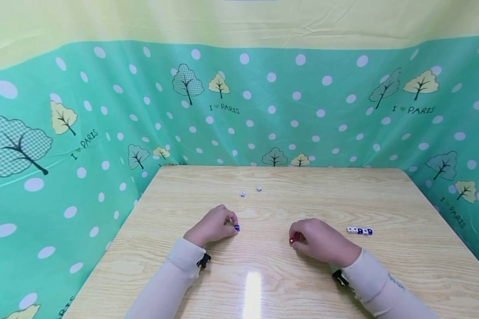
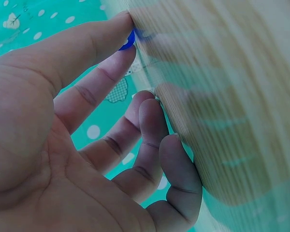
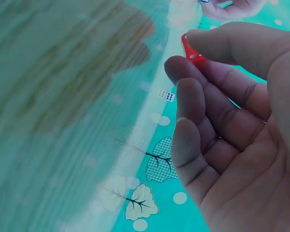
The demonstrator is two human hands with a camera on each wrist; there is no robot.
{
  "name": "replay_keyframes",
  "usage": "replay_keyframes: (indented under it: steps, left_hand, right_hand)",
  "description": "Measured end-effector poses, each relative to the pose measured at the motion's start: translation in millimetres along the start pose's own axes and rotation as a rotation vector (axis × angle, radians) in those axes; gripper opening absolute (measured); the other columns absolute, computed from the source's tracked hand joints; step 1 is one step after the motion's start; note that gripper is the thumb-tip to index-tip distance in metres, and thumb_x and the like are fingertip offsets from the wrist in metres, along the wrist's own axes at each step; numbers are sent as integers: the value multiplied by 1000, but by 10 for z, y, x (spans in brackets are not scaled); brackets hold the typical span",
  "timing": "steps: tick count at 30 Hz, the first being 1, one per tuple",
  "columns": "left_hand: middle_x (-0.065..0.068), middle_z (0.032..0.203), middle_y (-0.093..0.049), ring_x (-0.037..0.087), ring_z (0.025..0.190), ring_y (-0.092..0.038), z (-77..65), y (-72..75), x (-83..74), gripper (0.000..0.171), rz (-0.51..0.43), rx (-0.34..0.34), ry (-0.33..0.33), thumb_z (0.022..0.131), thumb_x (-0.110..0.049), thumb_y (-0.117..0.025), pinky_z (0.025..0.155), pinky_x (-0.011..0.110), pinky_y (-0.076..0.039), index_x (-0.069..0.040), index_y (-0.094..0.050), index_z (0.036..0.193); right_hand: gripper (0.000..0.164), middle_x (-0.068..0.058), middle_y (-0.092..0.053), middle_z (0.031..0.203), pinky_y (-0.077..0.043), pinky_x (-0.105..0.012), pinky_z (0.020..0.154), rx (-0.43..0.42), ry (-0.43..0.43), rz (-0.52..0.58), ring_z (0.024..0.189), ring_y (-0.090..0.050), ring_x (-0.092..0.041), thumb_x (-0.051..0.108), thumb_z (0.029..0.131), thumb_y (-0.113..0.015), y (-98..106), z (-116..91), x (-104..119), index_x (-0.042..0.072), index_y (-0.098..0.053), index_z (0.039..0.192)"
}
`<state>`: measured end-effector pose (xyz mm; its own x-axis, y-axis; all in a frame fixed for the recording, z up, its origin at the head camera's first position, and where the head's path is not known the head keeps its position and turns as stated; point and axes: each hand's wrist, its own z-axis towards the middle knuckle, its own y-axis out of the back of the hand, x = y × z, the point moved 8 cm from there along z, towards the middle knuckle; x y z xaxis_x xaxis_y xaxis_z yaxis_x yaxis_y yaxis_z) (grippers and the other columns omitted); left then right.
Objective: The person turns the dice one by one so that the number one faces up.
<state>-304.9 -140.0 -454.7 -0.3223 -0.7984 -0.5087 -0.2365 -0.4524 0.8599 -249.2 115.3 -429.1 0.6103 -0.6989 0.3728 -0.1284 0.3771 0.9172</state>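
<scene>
My left hand (image 1: 215, 225) pinches a blue die (image 1: 237, 227) between thumb and index finger, close over the table left of its middle. In the left wrist view a sliver of that blue die (image 2: 128, 41) shows between the fingertips, and the other fingers curve down at the wood. To the right, my right hand (image 1: 321, 241) holds a red die (image 1: 292, 240) with thumb and index finger. White pips show on the red die (image 3: 192, 50) in the right wrist view, where the remaining fingers are curled loosely beneath.
Two white dice, one (image 1: 243, 194) nearer and one (image 1: 259, 188) farther, lie toward the back of the wooden table (image 1: 207, 181). Right of my right hand, a row of white and blue dice (image 1: 353, 230) stands side by side. A green dotted curtain (image 1: 263, 124) encloses the back and sides.
</scene>
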Motion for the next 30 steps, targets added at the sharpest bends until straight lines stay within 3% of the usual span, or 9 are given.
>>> replay_keyframes:
  steps: [5, 15, 21, 30]
  left_hand:
    - [5, 105, -60, 23, 98, -57, 0, 3, 8, 12, -5, 2, 7, 87, -23, -85, 85, 39, -48, -22, -74, 91]
    - [7, 104, -60, 25, 96, -56, -5, 14, -13, 11, -17, 6, -14, 87, -21, -84, 82, 39, -47, -20, -74, 91]
    - [8, 104, -60, 26, 97, -56, -7, 15, -17, 12, -11, 3, -19, 87, -21, -85, 82, 39, -47, -20, -74, 91]
    - [8, 105, -60, 26, 97, -56, -5, 14, -15, 12, -15, 3, -17, 87, -20, -85, 82, 40, -47, -19, -74, 92]
  right_hand:
    - [14, 15, -66, 86, -53, -23, 70, 21, -21, 122, 77, -58, -1, 12, 89, -79, -4, 13, -50, 24, -72, 92]
    - [19, 10, -61, 111, -48, -49, 98, -4, -84, 95, 110, -55, -19, 24, 85, -86, -21, -2, -226, 39, -74, 87]
    - [22, 5, -62, 119, -47, -52, 101, 14, -112, 81, 117, -55, -24, 25, 84, -86, -47, -3, -275, 43, -73, 84]
    - [20, 6, -62, 119, -49, -50, 100, 23, -123, 48, 115, -55, -22, 24, 84, -86, -64, 0, -260, 40, -74, 86]
